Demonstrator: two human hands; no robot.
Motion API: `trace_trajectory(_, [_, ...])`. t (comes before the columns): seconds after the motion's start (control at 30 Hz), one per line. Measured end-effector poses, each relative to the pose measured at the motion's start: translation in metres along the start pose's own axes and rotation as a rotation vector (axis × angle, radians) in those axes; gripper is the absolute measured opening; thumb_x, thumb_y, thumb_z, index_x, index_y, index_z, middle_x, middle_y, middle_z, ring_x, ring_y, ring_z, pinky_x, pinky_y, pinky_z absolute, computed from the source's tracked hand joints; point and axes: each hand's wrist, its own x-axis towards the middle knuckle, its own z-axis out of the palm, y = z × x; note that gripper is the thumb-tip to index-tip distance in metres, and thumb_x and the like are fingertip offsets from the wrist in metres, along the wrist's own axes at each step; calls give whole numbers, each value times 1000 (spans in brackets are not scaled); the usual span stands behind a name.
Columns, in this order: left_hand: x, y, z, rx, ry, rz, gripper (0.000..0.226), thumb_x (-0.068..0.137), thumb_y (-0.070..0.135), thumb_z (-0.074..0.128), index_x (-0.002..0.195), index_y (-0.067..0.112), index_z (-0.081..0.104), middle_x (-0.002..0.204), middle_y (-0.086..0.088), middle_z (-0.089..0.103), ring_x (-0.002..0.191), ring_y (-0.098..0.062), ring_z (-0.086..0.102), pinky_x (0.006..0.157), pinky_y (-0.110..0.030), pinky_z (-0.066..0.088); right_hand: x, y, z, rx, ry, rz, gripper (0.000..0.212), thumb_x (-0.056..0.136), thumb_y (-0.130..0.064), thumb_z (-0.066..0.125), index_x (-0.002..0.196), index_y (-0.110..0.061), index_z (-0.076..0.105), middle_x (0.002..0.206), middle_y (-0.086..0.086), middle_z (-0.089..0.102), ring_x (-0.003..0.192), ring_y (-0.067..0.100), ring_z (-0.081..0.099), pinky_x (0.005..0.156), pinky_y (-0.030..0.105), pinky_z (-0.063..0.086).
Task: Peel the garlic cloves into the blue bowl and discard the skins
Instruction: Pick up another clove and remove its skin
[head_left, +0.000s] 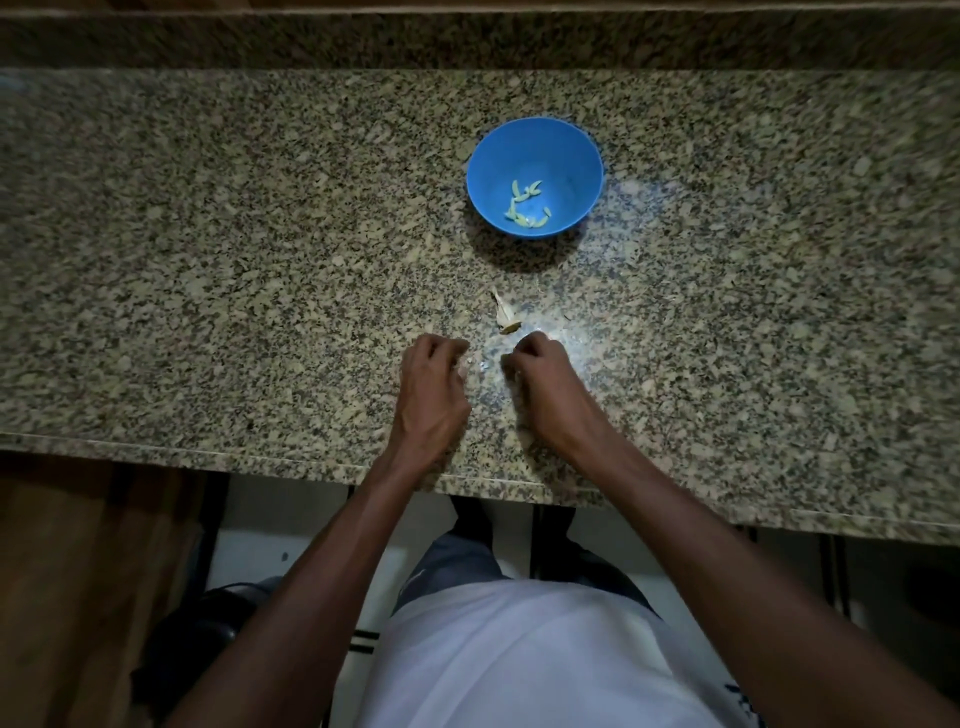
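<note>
A blue bowl (535, 150) stands on the granite counter with several pale peeled garlic cloves (524, 205) at its bottom. Nearer me, a scrap of garlic skin (505, 314) lies on the counter. My left hand (434, 382) rests just below and left of that scrap, fingers curled round something pale, most likely a garlic piece (462, 366) that is mostly hidden. My right hand (540, 376) sits beside it with curled fingers; whatever it pinches is hidden. A small gap separates the two hands.
The speckled granite counter (208, 260) runs the full width, with a raised back ledge (467, 41) and a front edge (260, 457) near my wrists. Below are a wooden cabinet front (78, 571) and a dark floor area.
</note>
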Motion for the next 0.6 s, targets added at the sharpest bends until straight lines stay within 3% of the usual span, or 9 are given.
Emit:
trace_trajectory(0.03, [-2, 2, 1, -2, -54, 35, 36, 98, -2, 53, 131, 9, 64, 125, -4, 52, 118, -17, 49, 105, -34, 49, -2, -2, 4, 15, -9, -42, 30, 93, 10, 54, 117, -3, 66, 121, 19, 51, 110, 37, 51, 92, 45, 49])
trace_trajectory(0.1, [-8, 8, 1, -34, -112, 101, 38, 96, -9, 51, 127, 7, 66, 123, -2, 55, 115, -15, 53, 105, -29, 50, -7, 0, 4, 40, 14, -82, 23, 98, 4, 56, 117, -1, 68, 119, 13, 54, 106, 28, 54, 84, 25, 48])
trace_trajectory(0.17, [-11, 11, -6, -97, -19, 61, 41, 94, -13, 50, 125, 9, 67, 122, 4, 55, 114, -14, 56, 103, -27, 50, -13, 6, -8, 35, 97, -55, 23, 101, 1, 58, 121, 0, 70, 122, 11, 59, 107, 22, 57, 84, 15, 43])
trace_trajectory(0.27, [-8, 0, -18, -33, 177, -76, 43, 94, -12, 52, 126, 13, 66, 125, 5, 52, 122, -16, 49, 103, -27, 43, -10, 28, -19, -18, 236, 4, 21, 100, 3, 59, 116, -1, 73, 113, 11, 62, 99, 20, 57, 81, 14, 45])
trace_trajectory(0.33, [-7, -9, -18, 53, 131, -144, 47, 93, -12, 52, 131, 13, 63, 132, -4, 50, 127, -20, 44, 103, -25, 41, -3, 33, -12, -84, 214, 26, 19, 95, 11, 58, 105, 3, 71, 107, 13, 56, 96, 27, 55, 80, 32, 52])
trace_trajectory(0.37, [-7, -10, -16, 72, 76, -156, 51, 91, -14, 52, 133, 13, 61, 135, -6, 48, 129, -22, 43, 105, -26, 42, 0, 30, -6, -106, 193, -3, 18, 94, 12, 56, 106, 3, 68, 108, 14, 53, 96, 28, 52, 82, 31, 51])
trace_trajectory(0.43, [-11, -8, -10, 64, -39, -93, 55, 89, -16, 51, 135, 13, 59, 135, -6, 46, 128, -21, 43, 109, -30, 45, -1, 8, 5, -55, 145, -74, 13, 101, -2, 52, 111, 1, 61, 107, 10, 49, 91, 22, 47, 71, 11, 41])
trace_trajectory(0.5, [-17, -4, -6, 12, -111, 21, 51, 91, -14, 50, 133, 12, 60, 129, -3, 50, 122, -15, 47, 108, -27, 45, -3, -9, 17, -101, 152, -162, 16, 106, -13, 48, 113, -2, 59, 105, 8, 52, 88, 20, 49, 63, 7, 39])
trace_trajectory(0.6, [-22, -8, -16, -82, 58, -44, 43, 95, -10, 48, 127, 13, 62, 122, 1, 55, 113, -11, 53, 98, -25, 48, -9, -15, 23, -90, 126, -144, 25, 102, 2, 53, 122, 4, 66, 118, 17, 58, 104, 28, 55, 74, 10, 39])
